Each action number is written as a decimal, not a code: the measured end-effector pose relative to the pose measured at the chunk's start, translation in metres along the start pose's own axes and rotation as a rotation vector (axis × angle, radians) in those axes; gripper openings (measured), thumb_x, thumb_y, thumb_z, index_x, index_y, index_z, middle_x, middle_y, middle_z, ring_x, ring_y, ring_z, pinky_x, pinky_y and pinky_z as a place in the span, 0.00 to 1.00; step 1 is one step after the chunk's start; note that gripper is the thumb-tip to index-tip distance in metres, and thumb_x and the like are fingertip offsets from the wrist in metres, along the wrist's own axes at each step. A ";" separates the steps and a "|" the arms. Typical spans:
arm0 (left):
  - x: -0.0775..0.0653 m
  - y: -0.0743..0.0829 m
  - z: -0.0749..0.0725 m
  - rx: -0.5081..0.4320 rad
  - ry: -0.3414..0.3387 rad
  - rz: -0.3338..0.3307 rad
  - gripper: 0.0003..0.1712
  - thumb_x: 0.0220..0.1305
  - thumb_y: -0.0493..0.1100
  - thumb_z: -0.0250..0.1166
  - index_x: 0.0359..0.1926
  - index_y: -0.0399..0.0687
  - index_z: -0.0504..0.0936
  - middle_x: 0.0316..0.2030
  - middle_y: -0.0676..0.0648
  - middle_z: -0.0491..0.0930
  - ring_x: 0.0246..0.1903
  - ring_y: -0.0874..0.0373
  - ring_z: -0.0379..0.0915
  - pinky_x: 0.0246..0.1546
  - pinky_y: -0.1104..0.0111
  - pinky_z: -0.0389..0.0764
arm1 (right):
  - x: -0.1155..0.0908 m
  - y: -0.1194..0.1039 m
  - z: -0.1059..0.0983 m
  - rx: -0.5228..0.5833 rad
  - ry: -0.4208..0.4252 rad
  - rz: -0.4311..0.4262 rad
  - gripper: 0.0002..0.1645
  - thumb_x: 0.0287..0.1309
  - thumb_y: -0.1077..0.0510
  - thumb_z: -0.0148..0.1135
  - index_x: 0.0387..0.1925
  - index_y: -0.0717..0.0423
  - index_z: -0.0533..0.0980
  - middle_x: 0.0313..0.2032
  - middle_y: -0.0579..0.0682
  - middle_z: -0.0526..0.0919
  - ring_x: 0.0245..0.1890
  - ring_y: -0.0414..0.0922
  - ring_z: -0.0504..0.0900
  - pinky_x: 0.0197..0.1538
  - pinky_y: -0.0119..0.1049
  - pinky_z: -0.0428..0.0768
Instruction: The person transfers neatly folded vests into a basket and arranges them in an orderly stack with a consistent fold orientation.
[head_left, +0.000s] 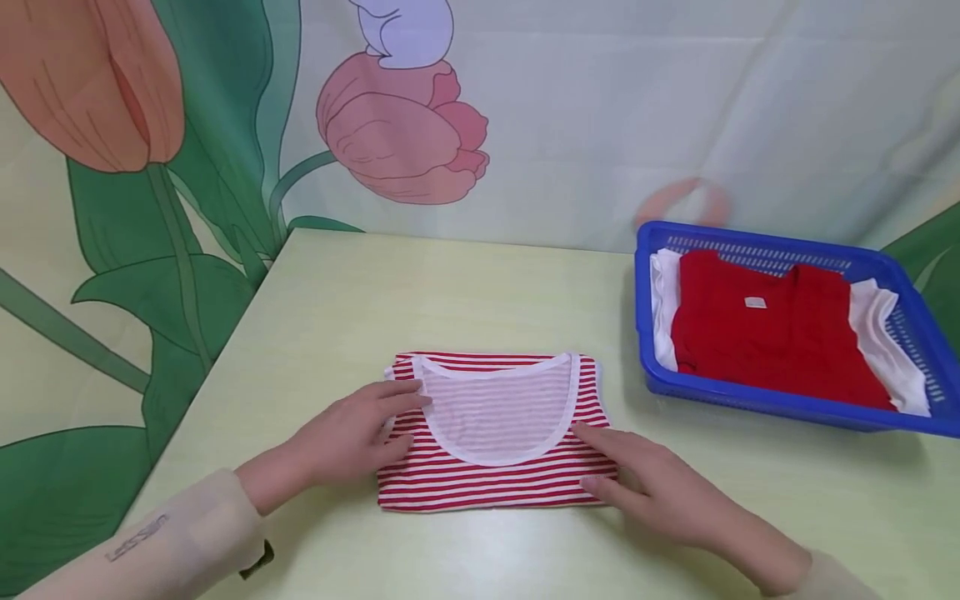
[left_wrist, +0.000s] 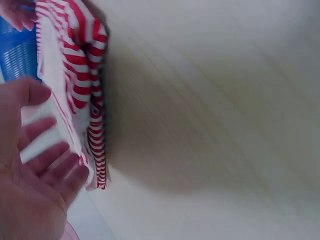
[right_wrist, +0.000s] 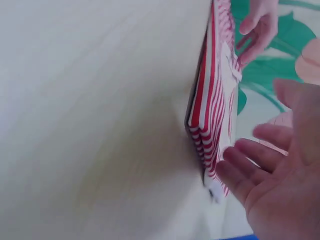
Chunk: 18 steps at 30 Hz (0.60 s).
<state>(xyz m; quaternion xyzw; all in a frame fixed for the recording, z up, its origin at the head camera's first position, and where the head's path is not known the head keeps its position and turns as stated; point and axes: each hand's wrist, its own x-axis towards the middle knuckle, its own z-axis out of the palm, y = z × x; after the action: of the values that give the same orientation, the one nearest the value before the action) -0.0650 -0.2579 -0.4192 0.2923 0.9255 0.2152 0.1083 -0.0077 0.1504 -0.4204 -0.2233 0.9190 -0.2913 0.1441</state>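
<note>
A red-and-white striped shirt (head_left: 495, 487) lies folded into a rectangle on the table, its white-edged scoop neckline facing up. At its left side my left hand (head_left: 356, 433) has loosely extended fingers over the edge of the cloth. My right hand (head_left: 660, 492) is at the shirt's right side, fingertips on or just above the stripes. In the left wrist view the folded layers of the shirt (left_wrist: 82, 75) show beside the relaxed left fingers. The right wrist view shows the shirt's corner (right_wrist: 205, 110) near the right hand (right_wrist: 280, 170). Neither hand grips the cloth.
A blue plastic basket (head_left: 750, 404) stands at the right back of the pale table (head_left: 450, 300). Inside lie a folded red garment (head_left: 757, 342) and white cloth (head_left: 892, 350). Behind the table hangs a backdrop (head_left: 570, 125) printed with tulips.
</note>
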 end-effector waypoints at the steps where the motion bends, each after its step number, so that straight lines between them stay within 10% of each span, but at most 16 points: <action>1: -0.001 0.001 -0.001 -0.032 0.024 -0.039 0.29 0.73 0.45 0.66 0.72 0.45 0.79 0.73 0.39 0.73 0.74 0.39 0.68 0.71 0.43 0.73 | -0.002 0.003 -0.001 0.038 0.019 0.012 0.39 0.75 0.36 0.61 0.80 0.44 0.68 0.73 0.48 0.76 0.73 0.54 0.74 0.70 0.59 0.77; 12: -0.014 0.011 -0.013 -0.502 0.071 -0.488 0.40 0.76 0.53 0.66 0.78 0.35 0.66 0.73 0.35 0.73 0.68 0.39 0.76 0.63 0.48 0.82 | -0.011 0.020 -0.008 0.559 0.060 0.248 0.45 0.78 0.44 0.61 0.84 0.56 0.57 0.80 0.57 0.65 0.79 0.59 0.65 0.71 0.47 0.76; 18: -0.020 0.011 -0.015 -0.726 0.019 -0.591 0.43 0.78 0.53 0.63 0.79 0.30 0.61 0.74 0.29 0.69 0.62 0.42 0.81 0.64 0.51 0.82 | -0.008 0.023 -0.009 0.730 0.028 0.351 0.46 0.80 0.41 0.56 0.85 0.56 0.51 0.80 0.58 0.64 0.79 0.58 0.65 0.74 0.51 0.73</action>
<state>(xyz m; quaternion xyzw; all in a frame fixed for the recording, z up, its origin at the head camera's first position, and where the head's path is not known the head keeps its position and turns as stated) -0.0486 -0.2667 -0.3995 -0.0425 0.8349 0.4876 0.2518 -0.0124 0.1755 -0.4265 0.0066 0.7812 -0.5725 0.2491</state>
